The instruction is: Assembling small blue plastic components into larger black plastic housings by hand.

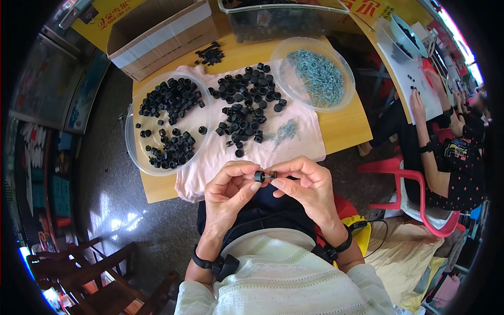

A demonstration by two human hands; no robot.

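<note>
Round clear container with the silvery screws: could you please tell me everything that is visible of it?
The container is round, shallow and see-through, plastic by its look, with a pale rim. It stands open and upright on the right side of the wooden table, its left part over the pink cloth. Inside, a heap of thin silvery screws leaves the lower left bottom bare. Neither the left hand nor the right hand touches it.

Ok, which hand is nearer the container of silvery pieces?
Right. In the picture, the right hand is below the container; the left hand is farther, below and to its left.
</note>
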